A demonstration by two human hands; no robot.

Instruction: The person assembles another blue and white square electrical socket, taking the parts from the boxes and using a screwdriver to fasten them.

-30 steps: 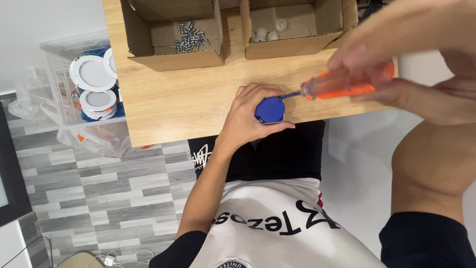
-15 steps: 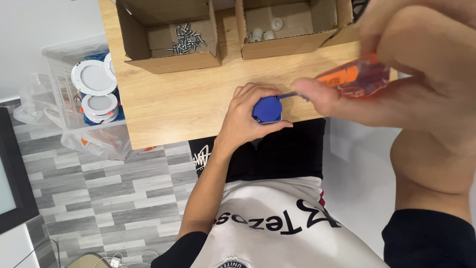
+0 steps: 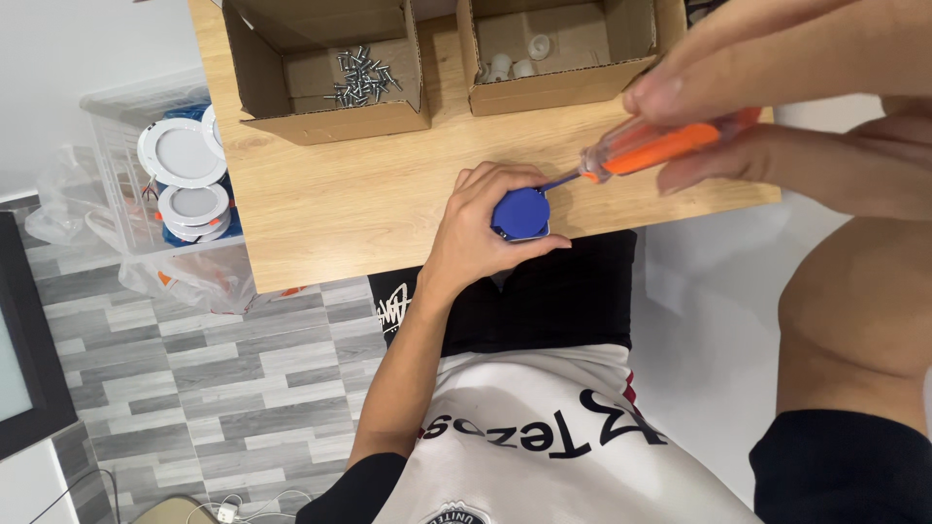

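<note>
Two open brown cardboard boxes stand side by side at the far edge of the wooden bench [image 3: 369,204]. The left cardboard box [image 3: 325,68] holds a heap of grey metal screws [image 3: 361,76]; the right cardboard box [image 3: 563,53] holds a few small white plastic parts [image 3: 515,60]. A dark-framed screen [image 3: 24,359] shows at the picture's left edge, its pale face only partly visible.

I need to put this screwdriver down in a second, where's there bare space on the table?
Bare wood lies on the table left of the left hand, below the box of screws. It is crowded by the blue part and the screwdriver.
</note>
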